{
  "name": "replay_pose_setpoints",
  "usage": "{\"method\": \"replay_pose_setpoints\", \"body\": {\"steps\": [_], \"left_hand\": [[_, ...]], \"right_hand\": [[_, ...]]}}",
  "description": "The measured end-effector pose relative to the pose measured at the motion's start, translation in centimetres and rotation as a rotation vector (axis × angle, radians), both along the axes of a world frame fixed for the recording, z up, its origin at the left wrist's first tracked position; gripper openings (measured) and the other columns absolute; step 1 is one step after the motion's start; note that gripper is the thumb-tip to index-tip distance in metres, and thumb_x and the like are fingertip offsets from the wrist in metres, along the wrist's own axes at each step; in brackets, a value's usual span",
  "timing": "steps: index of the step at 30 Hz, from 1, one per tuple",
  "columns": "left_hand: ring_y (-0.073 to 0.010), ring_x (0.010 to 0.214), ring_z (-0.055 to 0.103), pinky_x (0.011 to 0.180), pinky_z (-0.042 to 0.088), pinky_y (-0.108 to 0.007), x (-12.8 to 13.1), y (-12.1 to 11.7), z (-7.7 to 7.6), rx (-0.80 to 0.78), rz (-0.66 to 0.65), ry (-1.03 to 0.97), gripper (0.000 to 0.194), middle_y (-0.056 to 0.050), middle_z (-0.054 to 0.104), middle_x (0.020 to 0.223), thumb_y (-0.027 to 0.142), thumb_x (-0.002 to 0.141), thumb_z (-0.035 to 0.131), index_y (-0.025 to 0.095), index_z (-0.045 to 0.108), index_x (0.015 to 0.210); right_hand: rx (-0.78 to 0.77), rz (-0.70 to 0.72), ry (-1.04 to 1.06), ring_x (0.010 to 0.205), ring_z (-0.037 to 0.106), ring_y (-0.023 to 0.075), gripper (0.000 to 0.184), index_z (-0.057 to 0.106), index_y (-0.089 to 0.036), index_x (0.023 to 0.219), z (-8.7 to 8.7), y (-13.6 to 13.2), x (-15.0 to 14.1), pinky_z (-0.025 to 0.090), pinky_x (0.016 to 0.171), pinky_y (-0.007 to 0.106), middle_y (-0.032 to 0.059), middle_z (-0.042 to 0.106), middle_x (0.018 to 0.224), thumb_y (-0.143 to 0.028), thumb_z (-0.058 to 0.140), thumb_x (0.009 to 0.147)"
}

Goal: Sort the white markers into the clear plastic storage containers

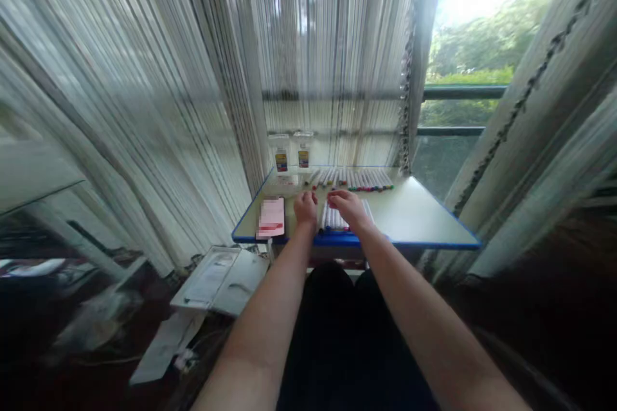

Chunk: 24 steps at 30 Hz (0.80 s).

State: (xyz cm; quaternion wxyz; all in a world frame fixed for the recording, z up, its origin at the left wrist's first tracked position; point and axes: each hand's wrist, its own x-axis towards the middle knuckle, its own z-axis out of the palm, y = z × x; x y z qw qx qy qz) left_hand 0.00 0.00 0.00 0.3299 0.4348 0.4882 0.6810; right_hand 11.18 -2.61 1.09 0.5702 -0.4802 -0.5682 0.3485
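Edging [434,245] in blue rims the surface [419,218], with my widest room right of the near markers [336,218]. My right hand [344,201] partly hides these, fingers bent; my left hand [306,207] is curled narrow beside them. I cannot tell whether either grips anything. Far markers [370,178] line the back; curtains [328,45] hang behind, a window [482,45] at right.

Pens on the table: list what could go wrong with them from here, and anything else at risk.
The right hand is over the near pens, close to the table's front edge; a knock might send one off. The far pens lie side by side with no visible holder, so a bump could scatter them. The pink object sits near the front edge too and might get nudged off.
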Motion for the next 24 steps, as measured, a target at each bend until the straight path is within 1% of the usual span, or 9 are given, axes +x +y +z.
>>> {"method": "replay_pose_setpoints", "body": {"steps": [7, 10, 12, 15, 19, 22, 24], "left_hand": [[-0.0098, 0.047, 0.046, 0.051, 0.035, -0.022, 0.1, 0.2, -0.8, -0.056, -0.084, 0.048, 0.019, 0.002, 0.048, 0.049, 0.017, 0.073, 0.044, 0.018, 0.051, 0.056], [-0.0103, 0.048, 0.046, 0.051, 0.035, -0.023, 0.1, 0.3, -1.1, -0.073, -0.093, 0.058, 0.018, 0.002, 0.05, 0.05, 0.018, 0.073, 0.045, 0.018, 0.053, 0.057], [-0.0107, 0.048, 0.046, 0.051, 0.035, -0.023, 0.0, 0.3, -1.1, -0.079, -0.094, 0.065, 0.018, 0.002, 0.049, 0.049, 0.019, 0.073, 0.045, 0.018, 0.053, 0.057], [-0.0109, 0.048, 0.046, 0.052, 0.035, -0.024, 0.0, 0.2, -1.0, -0.084, -0.089, 0.071, 0.017, 0.003, 0.048, 0.049, 0.02, 0.073, 0.045, 0.018, 0.053, 0.058], [-0.0109, 0.05, 0.047, 0.052, 0.035, -0.024, 0.1, 0.3, -1.1, -0.094, -0.09, 0.081, 0.017, 0.003, 0.048, 0.049, 0.021, 0.073, 0.045, 0.017, 0.053, 0.058], [-0.0107, 0.05, 0.048, 0.052, 0.035, -0.023, 0.2, 0.5, -1.2, -0.095, -0.103, 0.095, 0.016, 0.002, 0.049, 0.05, 0.021, 0.072, 0.045, 0.017, 0.053, 0.059], [-0.0106, 0.05, 0.047, 0.051, 0.035, -0.023, 0.2, 0.5, -1.3, -0.094, -0.105, 0.099, 0.016, 0.002, 0.049, 0.05, 0.021, 0.072, 0.044, 0.017, 0.053, 0.06]], "right_hand": [[-0.01, -0.033, 0.012, 0.068, 0.063, 0.0169, 0.024, 0.069, -0.016, 0.077, -0.7, 0.6, -1.2, 0.05, 0.069, 0.03, 0.0037, 0.068, 0.07, -0.024, 0.051, 0.065], [0.017, -0.075, 0.003, 0.073, 0.064, 0.0183, 0.023, 0.069, -0.017, 0.078, -0.7, 0.6, -1.1, 0.05, 0.072, 0.031, 0.0045, 0.07, 0.076, -0.024, 0.051, 0.066], [0.06, -0.133, -0.037, 0.077, 0.064, 0.0195, 0.023, 0.069, -0.017, 0.079, -0.7, 0.2, -0.8, 0.049, 0.075, 0.033, 0.0054, 0.071, 0.079, -0.024, 0.05, 0.068], [0.198, -0.268, -0.183, 0.079, 0.064, 0.021, 0.024, 0.069, -0.017, 0.082, -1.1, -0.8, -0.2, 0.048, 0.077, 0.034, 0.0076, 0.071, 0.081, -0.024, 0.049, 0.072], [0.445, -0.423, -0.339, 0.076, 0.063, 0.0209, 0.024, 0.068, -0.016, 0.079, -2.1, -2.3, 0.3, 0.048, 0.075, 0.034, 0.0096, 0.07, 0.08, -0.02, 0.045, 0.078], [0.624, -0.462, -0.432, 0.082, 0.062, 0.0204, 0.024, 0.067, -0.017, 0.082, -2.6, -3.1, 0.3, 0.048, 0.079, 0.033, 0.0094, 0.069, 0.083, -0.015, 0.042, 0.081], [0.684, -0.444, -0.506, 0.084, 0.061, 0.0205, 0.024, 0.065, -0.018, 0.083, -2.7, -3.3, 0.3, 0.047, 0.08, 0.034, 0.0089, 0.068, 0.084, -0.012, 0.043, 0.08]]}}
